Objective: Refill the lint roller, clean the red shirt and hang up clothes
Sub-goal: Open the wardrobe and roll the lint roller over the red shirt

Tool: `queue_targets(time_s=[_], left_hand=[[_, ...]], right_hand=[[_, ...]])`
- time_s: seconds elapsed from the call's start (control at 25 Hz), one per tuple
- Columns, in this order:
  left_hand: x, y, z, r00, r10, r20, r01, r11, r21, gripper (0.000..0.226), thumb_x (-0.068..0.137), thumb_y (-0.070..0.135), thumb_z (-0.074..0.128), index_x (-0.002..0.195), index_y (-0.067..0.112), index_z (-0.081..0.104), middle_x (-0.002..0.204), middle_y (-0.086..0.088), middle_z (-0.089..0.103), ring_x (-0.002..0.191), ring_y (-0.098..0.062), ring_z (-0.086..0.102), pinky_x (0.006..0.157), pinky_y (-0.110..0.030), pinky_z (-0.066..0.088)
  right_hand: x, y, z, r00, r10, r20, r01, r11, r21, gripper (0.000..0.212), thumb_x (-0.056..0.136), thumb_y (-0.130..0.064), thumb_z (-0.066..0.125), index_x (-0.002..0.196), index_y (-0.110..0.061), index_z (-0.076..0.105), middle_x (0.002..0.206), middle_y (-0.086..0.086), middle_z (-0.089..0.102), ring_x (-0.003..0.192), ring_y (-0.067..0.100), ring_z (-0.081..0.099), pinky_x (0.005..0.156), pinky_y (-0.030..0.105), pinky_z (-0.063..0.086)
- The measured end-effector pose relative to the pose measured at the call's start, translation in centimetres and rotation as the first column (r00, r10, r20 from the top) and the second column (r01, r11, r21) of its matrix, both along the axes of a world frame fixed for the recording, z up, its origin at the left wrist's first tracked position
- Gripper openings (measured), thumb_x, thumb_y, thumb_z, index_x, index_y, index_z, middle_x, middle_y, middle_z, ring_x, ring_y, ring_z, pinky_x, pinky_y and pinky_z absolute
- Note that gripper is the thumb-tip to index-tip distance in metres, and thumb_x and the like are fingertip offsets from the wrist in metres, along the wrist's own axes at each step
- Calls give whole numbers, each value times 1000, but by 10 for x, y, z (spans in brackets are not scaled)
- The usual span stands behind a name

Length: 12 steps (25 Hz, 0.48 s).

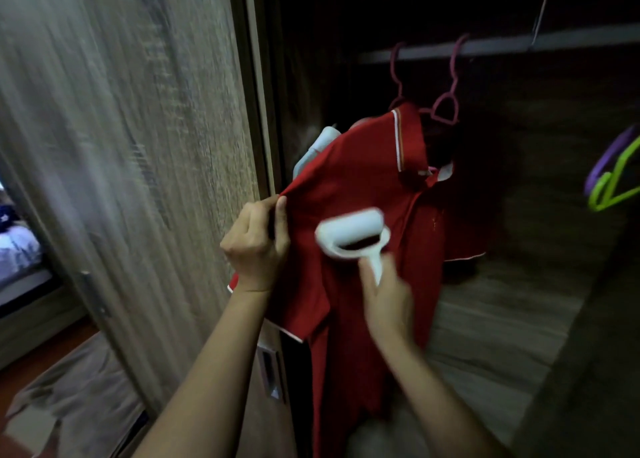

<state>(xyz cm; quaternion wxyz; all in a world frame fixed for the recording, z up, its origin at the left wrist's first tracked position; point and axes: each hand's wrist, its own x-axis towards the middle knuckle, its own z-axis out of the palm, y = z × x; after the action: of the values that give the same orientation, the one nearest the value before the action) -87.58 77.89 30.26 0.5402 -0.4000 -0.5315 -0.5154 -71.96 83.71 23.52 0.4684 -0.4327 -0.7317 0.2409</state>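
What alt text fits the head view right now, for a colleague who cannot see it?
The right hand holds a white lint roller to the front of a red shirt hanging on a pink hanger in a dark wardrobe. The left hand pinches the shirt's shoulder beside the wooden door.

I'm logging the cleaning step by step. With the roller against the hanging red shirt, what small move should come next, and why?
Probably roll the lint roller down the front of the red shirt. The right hand grips its handle with the head on the chest, and the left hand pinches the shoulder fabric, pulling it taut, so the panel looks ready for a stroke.
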Motion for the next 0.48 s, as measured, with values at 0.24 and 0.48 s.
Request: queue_targets(time_s=[0.24,0.48], left_hand=[[-1,1,0,999,30,-13,-30,999,-9,26,95,19,54,79,4,69,66,-6,66,54,-18,58,49,-28,40],[1,-1,0,998,69,-12,-69,998,-3,22,94,17,56,80,5,67,62,-8,63,53,-17,55,49,-28,36]], right_hand=[[8,26,-15,998,-65,3,65,998,-6,40,90,-49,38,109,-16,50,83,24,68,76,43,65,57,39,44],[4,31,13,990,16,-144,-10,999,41,39,90,-57,34,97,-21,49,68,16,66,64,39,63,49,32,31]])
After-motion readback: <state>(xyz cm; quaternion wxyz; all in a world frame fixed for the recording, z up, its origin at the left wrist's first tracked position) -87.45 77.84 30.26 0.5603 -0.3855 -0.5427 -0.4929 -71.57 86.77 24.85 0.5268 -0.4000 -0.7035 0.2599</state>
